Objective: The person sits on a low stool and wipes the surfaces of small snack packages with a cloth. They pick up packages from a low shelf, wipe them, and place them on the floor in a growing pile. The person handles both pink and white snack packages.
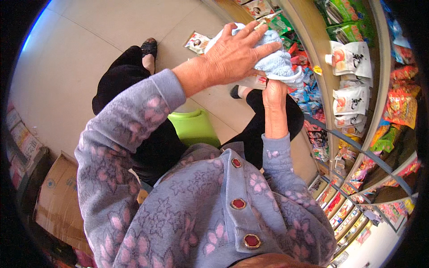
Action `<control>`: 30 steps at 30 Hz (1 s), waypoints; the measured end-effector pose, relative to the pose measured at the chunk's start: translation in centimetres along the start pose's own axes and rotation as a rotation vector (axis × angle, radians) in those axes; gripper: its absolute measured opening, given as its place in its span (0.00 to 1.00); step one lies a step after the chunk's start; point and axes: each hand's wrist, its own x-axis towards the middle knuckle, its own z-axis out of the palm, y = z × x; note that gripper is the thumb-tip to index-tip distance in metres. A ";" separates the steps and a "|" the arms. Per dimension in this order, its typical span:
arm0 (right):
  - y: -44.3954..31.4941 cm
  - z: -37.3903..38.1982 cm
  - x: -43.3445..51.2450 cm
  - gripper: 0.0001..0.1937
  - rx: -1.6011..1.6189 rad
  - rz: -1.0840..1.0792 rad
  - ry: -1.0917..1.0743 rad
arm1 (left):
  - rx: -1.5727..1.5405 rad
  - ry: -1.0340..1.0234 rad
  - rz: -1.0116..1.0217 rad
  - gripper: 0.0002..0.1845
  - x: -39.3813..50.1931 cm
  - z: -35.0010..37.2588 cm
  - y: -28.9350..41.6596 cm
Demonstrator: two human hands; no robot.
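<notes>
My left hand [239,50] lies back up over a light blue terry cloth [276,65], its fingers spread and bent around it. Under the cloth's lower edge, my right hand [276,87] shows only its wrist side; the fingers are hidden. Between the hands, a clear plastic piece with red marks [255,81] sticks out below the cloth; what it belongs to is covered. A white and red snack packet [197,42] is just left of the cloth, beyond my left wrist.
Curved shelves [310,40] on the right hold colourful snack bags and white packets [350,58]. A green plastic stool [194,127] is between my legs, over the tiled floor [90,30]. A cardboard box [58,197] stands at lower left.
</notes>
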 end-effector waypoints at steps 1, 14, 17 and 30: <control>-0.4 -1.0 -0.3 0.23 -0.049 -0.103 0.019 | -0.053 0.014 0.008 0.40 0.4 -0.1 0.3; -9.4 -4.8 -3.8 0.06 -0.075 -0.128 -0.139 | -1.869 -0.429 -0.701 0.35 3.7 -1.2 -1.6; -9.4 -5.5 -2.3 0.05 -0.517 -0.203 -0.211 | -1.841 -0.593 -0.489 0.40 3.1 -1.7 0.6; -6.8 -5.2 -4.0 0.07 0.033 0.094 0.026 | -1.717 -0.264 -0.577 0.26 3.3 0.4 -0.5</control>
